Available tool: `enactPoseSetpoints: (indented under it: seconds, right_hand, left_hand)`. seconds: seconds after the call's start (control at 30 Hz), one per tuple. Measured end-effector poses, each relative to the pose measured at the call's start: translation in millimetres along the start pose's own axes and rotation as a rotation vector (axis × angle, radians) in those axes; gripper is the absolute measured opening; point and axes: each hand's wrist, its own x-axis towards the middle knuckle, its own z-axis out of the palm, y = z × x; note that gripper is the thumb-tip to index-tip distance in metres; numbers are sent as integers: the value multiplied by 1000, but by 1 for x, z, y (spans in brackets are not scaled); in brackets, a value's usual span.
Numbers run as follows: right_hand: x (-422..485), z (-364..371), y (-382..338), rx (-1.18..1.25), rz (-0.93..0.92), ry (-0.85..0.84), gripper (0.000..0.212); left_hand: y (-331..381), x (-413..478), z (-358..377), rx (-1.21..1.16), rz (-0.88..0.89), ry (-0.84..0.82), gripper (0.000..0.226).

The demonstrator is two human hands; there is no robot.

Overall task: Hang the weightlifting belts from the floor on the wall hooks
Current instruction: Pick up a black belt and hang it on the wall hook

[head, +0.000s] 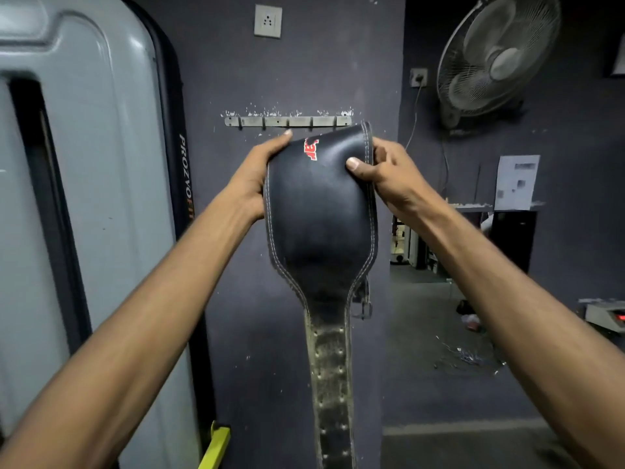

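Note:
I hold a black leather weightlifting belt (318, 214) with white stitching and a red logo up in front of the wall. It is folded over at the top, and its worn, holed strap hangs straight down. My left hand (257, 174) grips the belt's left edge and my right hand (389, 174) grips its right edge, thumb on the front. The fold sits just below a metal hook rail (287, 121) with several bare hooks, screwed to the dark wall. The belt's buckle (363, 308) dangles behind on the right.
A grey machine shroud (84, 198) fills the left side. A wall socket (268, 21) sits above the rail. A wall fan (497, 59) hangs at the upper right. On the right the floor opens toward a back room; a yellow bar (216, 445) lies low on the left.

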Motion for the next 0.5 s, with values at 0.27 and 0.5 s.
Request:
enactPoseSetpoints:
  seconds: [0.27,0.5]
  right_hand:
    - [-64,-9,26,-12,124,-55,42]
    - [-82,2,41,81,296,-221,43]
  left_hand:
    - [-10,11,10,-48,-52,-1,16]
    - [2,14,-9,114,177,-27,27]
